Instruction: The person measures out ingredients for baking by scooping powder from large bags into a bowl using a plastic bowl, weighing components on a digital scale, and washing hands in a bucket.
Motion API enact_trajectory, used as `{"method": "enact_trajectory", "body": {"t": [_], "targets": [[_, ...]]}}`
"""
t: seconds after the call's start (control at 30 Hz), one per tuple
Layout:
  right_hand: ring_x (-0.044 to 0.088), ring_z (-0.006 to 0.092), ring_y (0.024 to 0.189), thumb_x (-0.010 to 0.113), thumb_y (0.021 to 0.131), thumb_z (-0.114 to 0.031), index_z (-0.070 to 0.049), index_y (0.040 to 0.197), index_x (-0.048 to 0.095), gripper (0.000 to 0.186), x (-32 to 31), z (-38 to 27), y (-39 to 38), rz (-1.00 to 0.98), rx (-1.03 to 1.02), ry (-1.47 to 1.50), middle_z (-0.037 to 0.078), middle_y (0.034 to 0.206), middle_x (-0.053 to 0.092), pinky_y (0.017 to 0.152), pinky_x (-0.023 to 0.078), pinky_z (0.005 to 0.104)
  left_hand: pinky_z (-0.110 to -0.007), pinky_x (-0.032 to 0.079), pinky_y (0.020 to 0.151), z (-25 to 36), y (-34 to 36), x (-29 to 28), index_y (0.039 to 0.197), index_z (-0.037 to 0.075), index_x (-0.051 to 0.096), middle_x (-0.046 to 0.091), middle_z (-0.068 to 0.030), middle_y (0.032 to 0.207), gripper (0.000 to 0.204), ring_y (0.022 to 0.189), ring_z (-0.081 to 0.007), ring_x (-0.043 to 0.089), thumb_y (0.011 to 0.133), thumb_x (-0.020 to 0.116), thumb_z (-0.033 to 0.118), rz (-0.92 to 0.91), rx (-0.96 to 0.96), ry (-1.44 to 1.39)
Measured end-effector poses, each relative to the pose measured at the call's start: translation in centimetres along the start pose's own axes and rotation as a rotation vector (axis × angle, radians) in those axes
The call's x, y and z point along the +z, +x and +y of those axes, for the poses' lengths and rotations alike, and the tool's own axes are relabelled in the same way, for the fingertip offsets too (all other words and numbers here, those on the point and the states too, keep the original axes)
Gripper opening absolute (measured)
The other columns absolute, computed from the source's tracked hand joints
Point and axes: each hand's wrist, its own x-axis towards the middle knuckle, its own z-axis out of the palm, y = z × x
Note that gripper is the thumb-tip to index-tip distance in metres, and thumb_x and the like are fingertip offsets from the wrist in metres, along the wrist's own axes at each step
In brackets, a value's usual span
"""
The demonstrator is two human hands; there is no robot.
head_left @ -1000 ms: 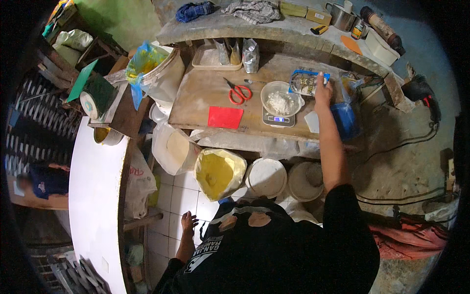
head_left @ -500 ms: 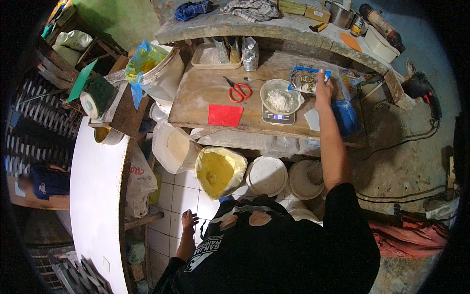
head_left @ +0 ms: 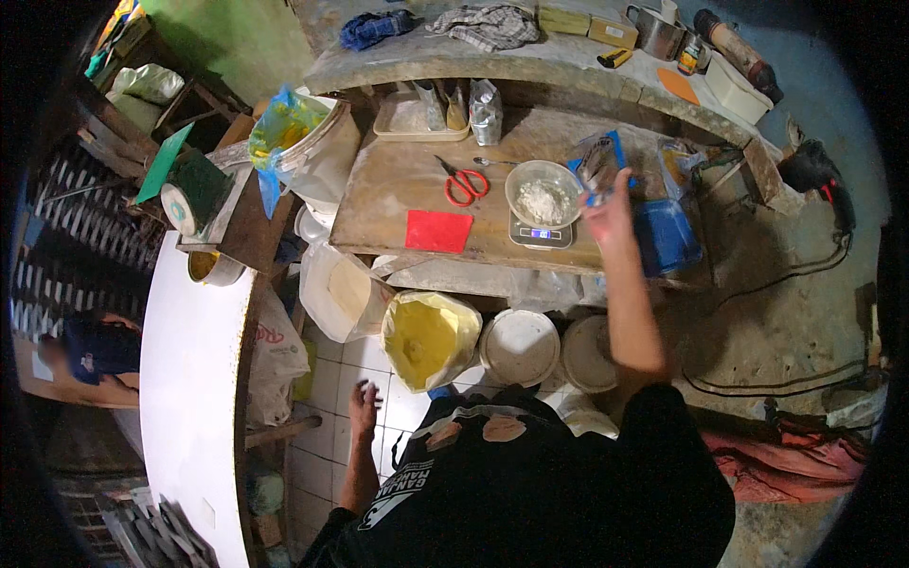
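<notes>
My right hand [head_left: 611,210] is closed around a blue, silver and dark packet [head_left: 597,168], smeared by motion, just right of a clear bowl [head_left: 516,202]. White powder [head_left: 546,200] lies heaped in that bowl, which rests on a small digital scale [head_left: 542,237] with a lit display. My left hand [head_left: 364,405] hangs low over the tiled floor, fingers loosely apart, holding nothing. On the wooden table [head_left: 393,180], left of the bowl, lie red-handled scissors [head_left: 464,186], a spoon [head_left: 490,161] and a red sheet [head_left: 438,231]. A blue tray [head_left: 670,237] sits right of my forearm.
Below the table's front edge stand a yellow-lined bucket [head_left: 426,343], a pale container [head_left: 343,293] and lidded white buckets [head_left: 520,348]. A large white bucket [head_left: 317,161] and a dial scale [head_left: 189,201] are at left. Another person [head_left: 99,348] is at far left.
My right hand and the packet have shifted down and slightly left, the packet turning. The white card beside the scale is now hidden by my hand. My left hand still hangs low.
</notes>
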Motion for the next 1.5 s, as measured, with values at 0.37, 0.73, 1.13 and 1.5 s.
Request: {"method": "enact_trajectory", "body": {"t": [0.37,0.73,1.13,1.5], "targets": [[0.056,0.0176,0.093,0.034,0.092,-0.055,-0.015,0.115,0.053,0.050,2.3,19.5,-16.5,-0.276,0.750,0.158,0.001,0.107,0.059,0.081,0.046,0.0347,-0.031,0.044,0.085,26.6,-1.7,12.2,0.123,-0.002,0.048,0.057,-0.0135,0.114,0.043,0.100,-0.0210,0.055,0.088,0.057,0.022,-0.164,0.675,0.244],[0.057,0.0134,0.081,0.068,0.080,-0.034,-0.004,0.126,0.042,0.061,2.4,16.0,-12.0,-0.881,0.053,-1.161,0.010,0.110,0.056,0.070,0.049,0.0309,-0.028,0.045,0.080,27.1,2.2,7.2,0.111,-0.002,0.057,0.063,-0.0058,0.098,0.029,0.088,-0.0123,0.055,0.095,0.048,0.020,-0.455,0.292,0.010],[0.052,0.0096,0.057,0.059,0.086,-0.032,-0.002,0.096,0.065,0.032,18.1,23.7,-7.8,-0.879,0.239,-1.582,0.002,0.066,0.058,0.053,0.044,0.0259,-0.027,0.044,0.067,24.7,13.7,1.0,0.113,0.002,0.054,0.061,-0.0014,0.086,0.030,0.076,-0.0100,0.054,0.089,0.059,0.019,-0.542,0.432,-0.372],[0.059,0.0119,0.067,0.058,0.087,-0.031,0.000,0.091,0.064,0.032,26.1,28.2,7.3,-0.497,-0.228,-1.727,0.006,0.073,0.063,0.057,0.047,0.0283,-0.026,0.048,0.072,14.5,21.6,-13.9,0.097,-0.003,0.058,0.061,-0.0062,0.084,0.020,0.080,-0.0118,0.058,0.090,0.056,0.016,-0.130,0.191,-0.380]]}}
